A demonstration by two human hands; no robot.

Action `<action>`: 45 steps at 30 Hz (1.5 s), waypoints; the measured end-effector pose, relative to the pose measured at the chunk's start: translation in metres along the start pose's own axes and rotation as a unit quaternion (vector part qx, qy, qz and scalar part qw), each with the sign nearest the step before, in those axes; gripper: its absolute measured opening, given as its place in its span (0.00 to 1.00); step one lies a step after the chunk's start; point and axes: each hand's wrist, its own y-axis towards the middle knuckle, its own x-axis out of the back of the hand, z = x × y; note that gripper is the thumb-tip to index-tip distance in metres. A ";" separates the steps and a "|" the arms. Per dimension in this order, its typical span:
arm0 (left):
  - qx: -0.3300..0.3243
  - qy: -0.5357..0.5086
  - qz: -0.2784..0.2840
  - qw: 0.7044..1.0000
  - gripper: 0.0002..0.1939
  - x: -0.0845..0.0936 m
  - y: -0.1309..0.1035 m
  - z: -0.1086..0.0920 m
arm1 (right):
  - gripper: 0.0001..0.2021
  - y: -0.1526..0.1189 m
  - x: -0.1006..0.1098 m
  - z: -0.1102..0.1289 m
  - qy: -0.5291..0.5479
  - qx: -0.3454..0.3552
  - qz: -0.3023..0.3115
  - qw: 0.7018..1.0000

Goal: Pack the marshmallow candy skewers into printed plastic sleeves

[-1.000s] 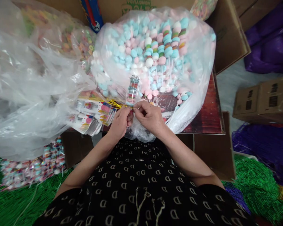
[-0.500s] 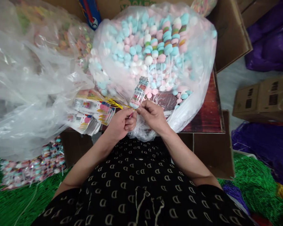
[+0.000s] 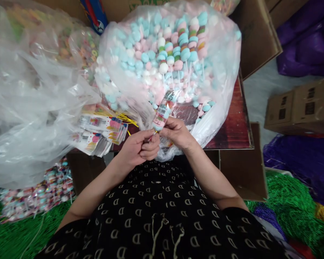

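Observation:
A marshmallow candy skewer [image 3: 163, 114] in a clear printed wrapper leans upward between my hands. My left hand [image 3: 140, 147] is closed round its stick below the wrapper. The fingers of my right hand [image 3: 178, 133] pinch at the wrapper's gathered neck, where a bit of yellow twist tie shows. More yellow twist ties [image 3: 128, 119] lie left of my hands, beside stacks of printed wrappers [image 3: 98, 133]. Beyond my hands, several unwrapped marshmallow skewers [image 3: 184, 45] rest on a large clear bag of pink, blue and white marshmallows [image 3: 139, 64].
Another big plastic bag [image 3: 40, 97] with ring-shaped candies covers the left side. Wrapped skewers [image 3: 40, 194] are heaped below it at left. The dark red table edge [image 3: 232, 140] ends at right, near open cartons [image 3: 244, 172], shut boxes [image 3: 294, 108] and green tinsel [image 3: 288, 201].
The wrapped skewer and both hands have come slightly closer to me. A yellow tie end that stuck out left of the wrapper's neck no longer shows there. The view has shifted slightly.

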 end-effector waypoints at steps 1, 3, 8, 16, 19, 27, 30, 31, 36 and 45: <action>-0.009 -0.002 -0.006 1.000 0.20 0.000 0.001 0.001 | 0.23 0.000 -0.002 -0.002 0.001 0.002 -0.022 1.000; -0.031 -0.001 -0.022 0.999 0.19 -0.001 0.002 0.002 | 0.23 0.000 -0.006 -0.005 -0.005 0.009 -0.062 0.998; -0.090 0.052 -0.103 0.989 0.19 -0.002 0.005 0.004 | 0.22 0.000 -0.014 -0.001 -0.111 0.026 -0.133 0.985; -0.176 0.139 -0.197 0.954 0.20 0.003 0.015 0.012 | 0.18 -0.001 -0.018 0.001 -0.254 0.070 -0.172 0.949; -0.220 0.199 -0.243 0.923 0.19 0.009 0.019 0.014 | 0.20 -0.003 -0.021 0.002 -0.276 0.079 -0.171 0.943; -0.249 0.261 -0.270 0.893 0.17 0.020 0.020 0.015 | 0.10 -0.005 -0.023 0.007 -0.272 0.086 -0.161 0.945; -0.251 0.260 -0.255 0.897 0.17 0.019 0.018 0.016 | 0.07 -0.005 -0.021 0.015 -0.296 0.094 -0.152 0.938; -0.253 0.269 -0.249 0.895 0.17 0.019 0.017 0.015 | 0.07 -0.005 -0.021 0.018 -0.300 0.096 -0.151 0.937; -0.264 0.367 -0.218 0.865 0.16 0.025 0.016 0.011 | 0.07 -0.005 -0.022 0.025 -0.280 0.113 -0.169 0.938; -0.399 0.275 -0.048 0.873 0.17 0.004 0.003 -0.022 | 0.06 -0.006 -0.022 0.035 -0.361 0.154 -0.192 0.900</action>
